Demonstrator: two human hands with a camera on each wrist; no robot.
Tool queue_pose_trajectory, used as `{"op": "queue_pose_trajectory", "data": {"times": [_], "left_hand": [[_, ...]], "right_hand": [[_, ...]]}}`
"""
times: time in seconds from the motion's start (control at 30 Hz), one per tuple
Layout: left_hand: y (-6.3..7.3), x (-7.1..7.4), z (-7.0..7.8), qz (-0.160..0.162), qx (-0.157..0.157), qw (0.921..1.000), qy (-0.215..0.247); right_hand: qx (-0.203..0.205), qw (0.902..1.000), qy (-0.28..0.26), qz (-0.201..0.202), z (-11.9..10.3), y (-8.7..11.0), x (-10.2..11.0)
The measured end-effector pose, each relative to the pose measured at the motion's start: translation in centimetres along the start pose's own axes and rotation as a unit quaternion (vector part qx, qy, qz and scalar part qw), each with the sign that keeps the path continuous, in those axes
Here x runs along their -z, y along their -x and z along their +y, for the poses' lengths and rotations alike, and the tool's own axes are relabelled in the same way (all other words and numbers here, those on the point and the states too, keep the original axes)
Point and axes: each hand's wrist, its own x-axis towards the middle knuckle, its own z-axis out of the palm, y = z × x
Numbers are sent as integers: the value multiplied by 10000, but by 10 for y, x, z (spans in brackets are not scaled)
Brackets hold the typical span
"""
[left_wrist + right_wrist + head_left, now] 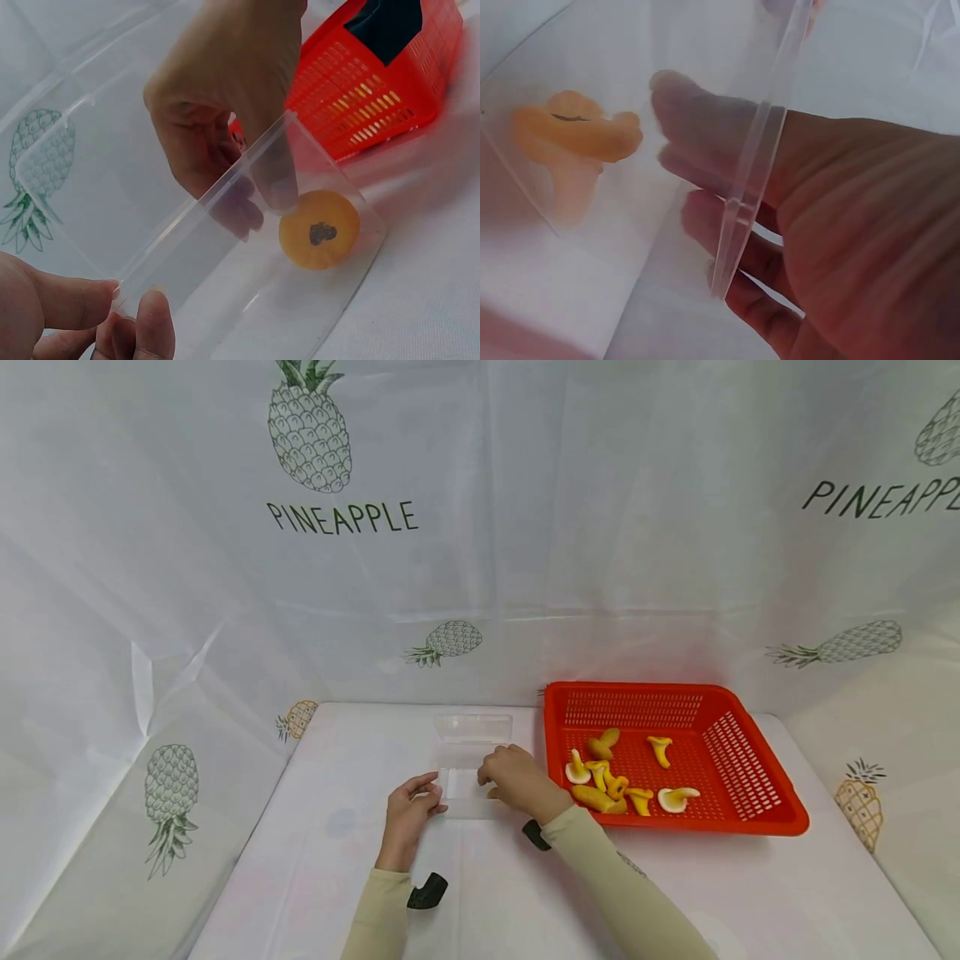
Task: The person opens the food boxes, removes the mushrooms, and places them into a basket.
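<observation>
A clear plastic box (465,808) with its hinged lid (474,728) folded back stands on the white-covered table. At its left side my left hand (411,814) pinches the rim between thumb and fingers. My right hand (517,781) reaches over the opposite edge, its fingers inside the box. A yellow mushroom (335,244) lies in the corner there, seen through the clear wall. In the right wrist view this mushroom (577,142) sits apart from the fingertips (676,86), which hold nothing.
A red slotted basket (678,827) stands right of the box, close to my right forearm. Several mushrooms lie in it, among them a yellow one (660,750), a brownish one (602,743) and a white-capped one (677,799). A pineapple-print sheet (450,568) hangs behind the table.
</observation>
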Motion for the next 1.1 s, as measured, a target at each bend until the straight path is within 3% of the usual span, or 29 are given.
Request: {"op": "queue_pose_trajectory", "data": {"times": [0.7,1.1], "left_hand": [[2,-1,-1,12,-34,10000,-4],[-1,1,-3,-42,1,10000,22]], "right_hand": [[-206,9989,409,-21,-5,-6,-3],[-199,9958,-77,888,-17,12,11]]}}
